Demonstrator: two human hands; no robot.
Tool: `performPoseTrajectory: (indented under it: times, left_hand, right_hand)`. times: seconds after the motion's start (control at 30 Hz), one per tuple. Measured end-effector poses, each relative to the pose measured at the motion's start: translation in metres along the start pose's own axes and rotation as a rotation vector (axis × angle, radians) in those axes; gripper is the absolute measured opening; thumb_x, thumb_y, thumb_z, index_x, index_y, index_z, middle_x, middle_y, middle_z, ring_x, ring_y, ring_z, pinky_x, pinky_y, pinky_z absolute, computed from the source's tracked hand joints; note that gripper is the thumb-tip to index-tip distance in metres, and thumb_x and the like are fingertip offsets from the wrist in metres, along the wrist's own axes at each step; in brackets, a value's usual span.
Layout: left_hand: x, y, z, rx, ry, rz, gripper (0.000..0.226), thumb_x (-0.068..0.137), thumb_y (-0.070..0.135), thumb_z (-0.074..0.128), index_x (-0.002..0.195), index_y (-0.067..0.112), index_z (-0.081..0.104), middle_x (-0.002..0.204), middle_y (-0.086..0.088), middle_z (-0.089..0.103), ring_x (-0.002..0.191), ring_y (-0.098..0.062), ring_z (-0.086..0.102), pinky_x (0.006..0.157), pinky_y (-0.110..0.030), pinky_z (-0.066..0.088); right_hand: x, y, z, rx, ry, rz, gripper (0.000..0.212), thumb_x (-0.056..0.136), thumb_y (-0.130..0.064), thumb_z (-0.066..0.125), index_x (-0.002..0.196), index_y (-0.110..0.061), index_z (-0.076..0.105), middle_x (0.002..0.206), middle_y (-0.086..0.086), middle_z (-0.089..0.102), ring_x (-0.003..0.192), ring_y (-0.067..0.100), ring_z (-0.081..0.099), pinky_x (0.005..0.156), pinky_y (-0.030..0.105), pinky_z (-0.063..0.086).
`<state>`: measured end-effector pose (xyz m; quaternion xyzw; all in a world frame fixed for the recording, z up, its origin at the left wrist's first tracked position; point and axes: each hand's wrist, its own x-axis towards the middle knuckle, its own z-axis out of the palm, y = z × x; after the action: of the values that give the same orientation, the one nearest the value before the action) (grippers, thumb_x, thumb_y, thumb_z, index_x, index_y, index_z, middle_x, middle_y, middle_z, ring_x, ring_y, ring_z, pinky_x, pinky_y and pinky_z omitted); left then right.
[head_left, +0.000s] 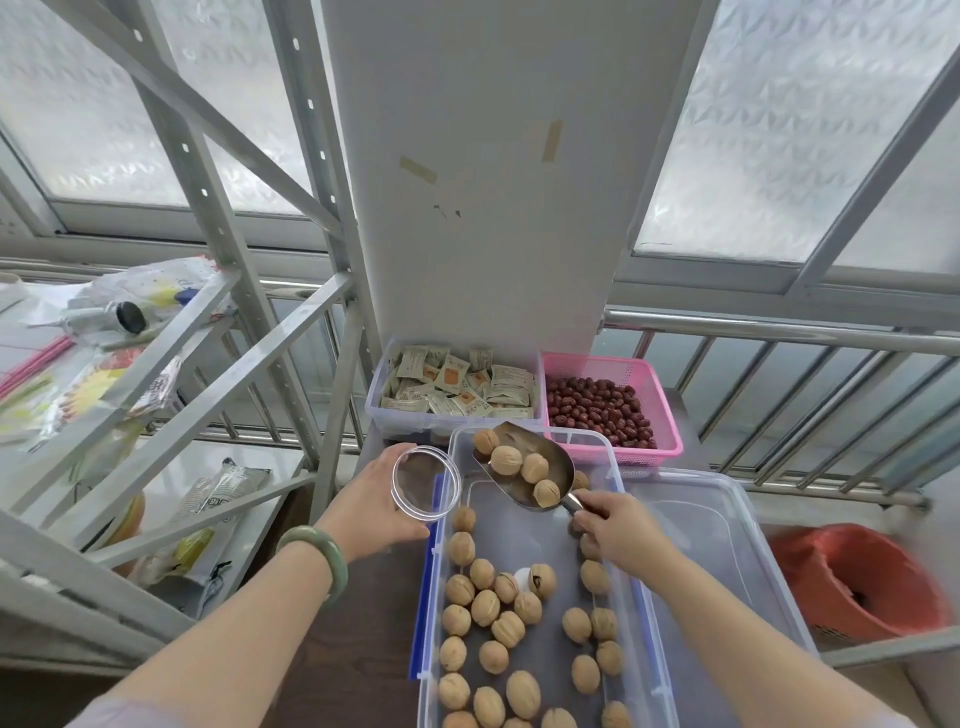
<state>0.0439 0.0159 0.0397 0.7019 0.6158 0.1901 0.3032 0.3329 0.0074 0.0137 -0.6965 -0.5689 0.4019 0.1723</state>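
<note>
Transfer of walnuts from scoop to jar is the step I judge to be in hand. Head view: my left hand (374, 493) wraps its fingers round the side of a clear round jar (426, 480). The jar hangs just beside the far left corner of the clear walnut bin (524, 540), mouth turned up toward the camera, and it looks empty. My right hand (615, 530) grips the handle of the metal scoop (558, 470), fingers curled about it. The scoop sits above the far end of the bin, tip pointing away and left, loaded with several walnuts (506, 460). Scoop tip and jar mouth are near but apart. To pour well, I would bring the jar mouth under the scoop tip and over the bin, so that a stray nut drops back into the bin and not onto the dark wood surface (353, 623). I would lean the jar toward the scoop, then raise the handle slowly and feed the nuts in one at a time, since the jar mouth looks little wider than the scoop. A fast tip would, in my judgement, jam nuts at the rim or bounce them out. The pink basket of red dates (644, 457) just beyond the bin should stay outside the swing.
</note>
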Motion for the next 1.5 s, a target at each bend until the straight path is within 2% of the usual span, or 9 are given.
performPoseTrajectory:
  times: [0.1, 0.2, 0.37, 0.73, 0.9, 1.0, 1.17, 1.37, 1.5]
  left_hand:
    - [0.001, 0.003, -0.001, -0.018, 0.018, 0.025, 0.089, 0.059, 0.024, 0.084, 0.135, 0.024, 0.037, 0.118, 0.018, 0.041, 0.111, -0.004, 0.045, 0.093, -0.019, 0.034]
    - [0.001, 0.006, -0.001, -0.019, 0.031, 0.057, 0.088, 0.058, 0.023, 0.084, 0.134, 0.023, 0.039, 0.118, 0.019, 0.04, 0.111, -0.001, 0.042, 0.094, -0.017, 0.032]
    - [0.0, 0.009, -0.002, -0.009, 0.034, 0.068, 0.089, 0.058, 0.022, 0.083, 0.135, 0.022, 0.038, 0.118, 0.019, 0.04, 0.109, 0.001, 0.04, 0.092, -0.016, 0.032]
    - [-0.007, 0.005, -0.001, 0.009, 0.048, 0.06, 0.097, 0.058, 0.033, 0.083, 0.139, 0.026, 0.031, 0.139, 0.006, 0.045, 0.123, -0.012, 0.046, 0.096, -0.021, 0.035]
    - [-0.012, 0.008, -0.002, 0.015, 0.052, 0.067, 0.095, 0.06, 0.033, 0.081, 0.14, 0.025, 0.031, 0.14, 0.007, 0.044, 0.125, -0.012, 0.044, 0.098, -0.022, 0.034]
    - [-0.012, 0.008, -0.002, 0.021, 0.04, 0.058, 0.096, 0.058, 0.033, 0.082, 0.14, 0.025, 0.03, 0.14, 0.007, 0.044, 0.125, -0.013, 0.045, 0.098, -0.024, 0.035]
    - [-0.015, 0.008, -0.002, -0.006, 0.047, 0.046, 0.094, 0.057, 0.035, 0.081, 0.138, 0.026, 0.033, 0.134, 0.01, 0.047, 0.119, -0.011, 0.049, 0.096, -0.025, 0.039]
    - [-0.021, 0.01, -0.004, -0.031, 0.054, 0.075, 0.084, 0.06, 0.025, 0.083, 0.131, 0.026, 0.039, 0.113, 0.019, 0.043, 0.099, -0.003, 0.045, 0.082, -0.018, 0.032]
    - [-0.02, 0.007, -0.004, -0.03, 0.045, 0.063, 0.087, 0.059, 0.027, 0.084, 0.133, 0.027, 0.037, 0.115, 0.019, 0.041, 0.103, -0.004, 0.045, 0.084, -0.019, 0.032]
  right_hand:
    - [-0.014, -0.015, -0.023, -0.049, 0.027, -0.04, 0.022, 0.09, -0.008, 0.051, 0.101, -0.01, 0.071, 0.067, -0.003, 0.058, 0.057, 0.008, 0.048, 0.055, 0.012, 0.04]
    - [-0.029, -0.031, -0.042, -0.111, 0.031, -0.08, 0.023, 0.089, -0.011, 0.053, 0.099, -0.017, 0.073, 0.076, -0.001, 0.066, 0.063, 0.011, 0.053, 0.063, 0.018, 0.044]
    - [-0.045, -0.053, -0.056, -0.142, -0.011, -0.113, 0.024, 0.088, -0.008, 0.053, 0.094, -0.015, 0.075, 0.071, -0.001, 0.064, 0.054, 0.007, 0.048, 0.051, 0.009, 0.04]
    - [-0.061, -0.085, -0.053, -0.322, -0.077, -0.134, 0.025, 0.088, -0.016, 0.054, 0.101, -0.024, 0.074, 0.082, 0.004, 0.073, 0.066, 0.013, 0.053, 0.067, 0.027, 0.049]
    - [-0.067, -0.107, -0.05, -0.516, -0.079, -0.19, 0.022, 0.088, -0.02, 0.053, 0.08, -0.026, 0.072, 0.074, 0.005, 0.068, 0.061, 0.015, 0.048, 0.057, 0.025, 0.043]
    - [-0.068, -0.115, -0.048, -0.594, -0.051, -0.205, 0.025, 0.087, -0.021, 0.052, 0.071, -0.009, 0.068, 0.065, 0.005, 0.056, 0.056, 0.016, 0.041, 0.053, 0.025, 0.038]
    - [-0.07, -0.119, -0.048, -0.64, -0.021, -0.213, 0.041, 0.086, -0.023, 0.055, 0.046, -0.026, 0.05, 0.052, -0.002, 0.049, 0.05, 0.015, 0.041, 0.052, 0.027, 0.038]
    - [-0.072, -0.114, -0.05, -0.642, -0.017, -0.208, 0.044, 0.086, -0.021, 0.055, 0.043, -0.026, 0.046, 0.05, -0.002, 0.046, 0.049, 0.015, 0.039, 0.049, 0.026, 0.034]
    - [-0.069, -0.105, -0.056, -0.612, 0.039, -0.194, 0.029, 0.085, -0.029, 0.056, 0.067, -0.01, 0.068, 0.061, 0.009, 0.06, 0.054, 0.018, 0.042, 0.052, 0.028, 0.037]
